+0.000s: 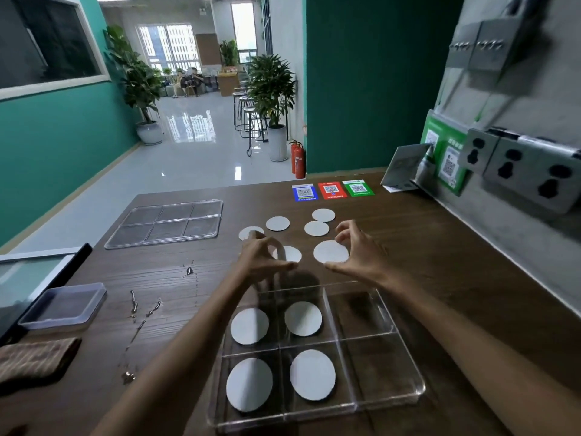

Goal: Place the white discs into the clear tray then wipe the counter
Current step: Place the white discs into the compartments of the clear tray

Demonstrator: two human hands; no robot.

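Disc (330,251) between right hand (361,256) fingers (341,236)

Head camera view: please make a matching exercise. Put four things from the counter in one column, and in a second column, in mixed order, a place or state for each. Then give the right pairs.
Column 1
1. folded brown cloth
2. clear tray with compartments
3. three coloured QR cards
4. water drops

Column 2
A. far side of the counter, in a row
B. nearest the person, holding four white discs
C. near left corner of the counter
D. spilled on the wood, left of the arms

Pairs: 1-C, 2-B, 3-A, 4-D
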